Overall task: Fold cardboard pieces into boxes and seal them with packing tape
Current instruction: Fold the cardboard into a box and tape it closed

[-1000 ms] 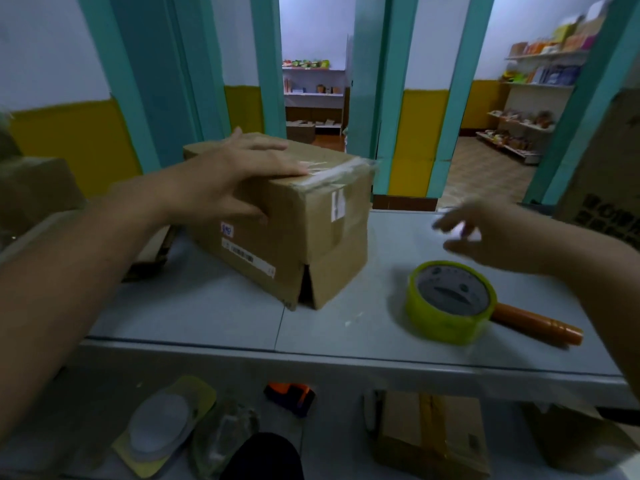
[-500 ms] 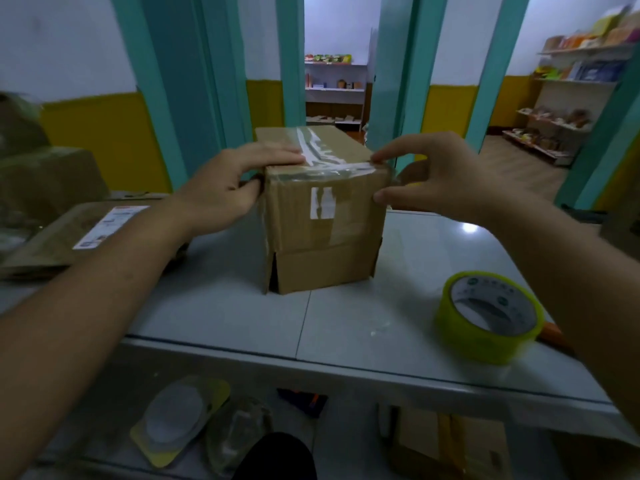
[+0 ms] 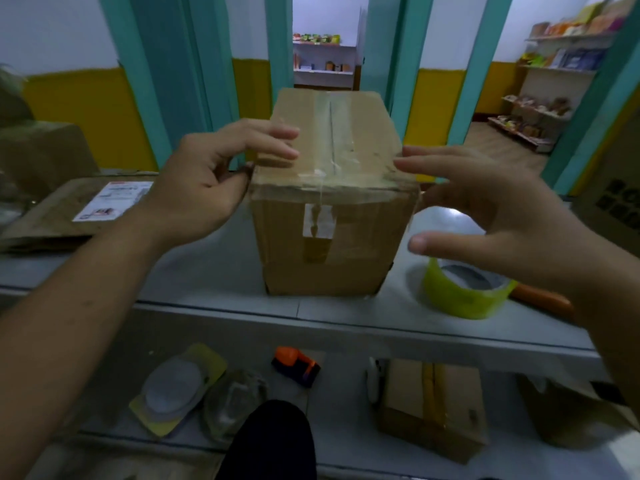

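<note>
Cardboard box (image 3: 329, 237) upright on desk (image 3: 214, 271), top seam taped. Left hand (image 3: 207, 181) clasps its top-left edge; right hand (image 3: 485, 209) splayed, holding nothing, just beside right edge.

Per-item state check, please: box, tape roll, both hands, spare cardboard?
cardboard box: upright, flaps shut, top seam taped.
left hand: grips box's top left edge.
right hand: open, fingers spread beside box.
tape roll: lying flat, untouched.
flat cardboard: unfolded.
</note>
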Available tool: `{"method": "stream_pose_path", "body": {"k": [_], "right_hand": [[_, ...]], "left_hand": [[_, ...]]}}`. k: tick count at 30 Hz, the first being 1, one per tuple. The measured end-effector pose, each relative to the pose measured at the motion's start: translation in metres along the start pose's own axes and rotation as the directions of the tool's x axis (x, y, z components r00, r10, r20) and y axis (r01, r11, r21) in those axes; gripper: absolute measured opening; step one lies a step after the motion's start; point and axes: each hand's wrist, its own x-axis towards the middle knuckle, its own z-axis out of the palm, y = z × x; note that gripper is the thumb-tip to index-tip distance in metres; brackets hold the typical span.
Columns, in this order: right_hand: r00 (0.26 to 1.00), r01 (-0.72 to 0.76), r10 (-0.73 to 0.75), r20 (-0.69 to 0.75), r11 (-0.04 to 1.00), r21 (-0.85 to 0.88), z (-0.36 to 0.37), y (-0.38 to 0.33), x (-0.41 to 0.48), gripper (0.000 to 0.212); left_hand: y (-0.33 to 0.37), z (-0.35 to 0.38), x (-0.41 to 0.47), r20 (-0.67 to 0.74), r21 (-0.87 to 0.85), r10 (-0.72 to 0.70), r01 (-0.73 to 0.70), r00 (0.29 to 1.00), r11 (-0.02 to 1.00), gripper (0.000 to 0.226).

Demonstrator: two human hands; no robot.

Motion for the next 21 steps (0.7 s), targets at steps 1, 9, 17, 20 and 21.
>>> {"method": "stream_pose_path", "body": {"k": [1, 9, 17, 20, 21], "right_hand": [[1.0, 0.009, -0.009, 0.002, 1.0, 0.017, 0.0, -0.002, -0.001, 0.063], [0.998, 0.013, -0.005, -0.069, 0.994, 0.104, 0.013, 0.016, 0.012, 0.044], [0.976, 0.177, -0.194, -0.096, 0.971, -0.164, -0.001, 0.025, 0.024, 0.043], [0.981, 0.126, -0.136, -0.14, 0.989, -0.077, 0.002, 0.019, 0.023, 0.041], [0.981, 0.097, -0.1, -0.166, 0.995, -0.026, 0.003, 0.014, 0.024, 0.038]], "left_hand": [[0.002, -0.001, -0.002, -0.007, 0.007, 0.001, -0.001, 1.0, 1.0, 0.054], [0.002, 0.0, -0.016, -0.021, -0.099, -0.112, 0.109, 0.994, 0.989, 0.056], [0.011, -0.025, -0.011, 0.085, 0.097, 0.089, -0.098, 0.992, 0.99, 0.036], [0.014, -0.031, -0.007, 0.128, 0.11, 0.061, -0.076, 0.99, 0.991, 0.039], [0.017, -0.031, -0.005, 0.134, 0.1, 0.044, -0.058, 0.99, 0.993, 0.038]]}}
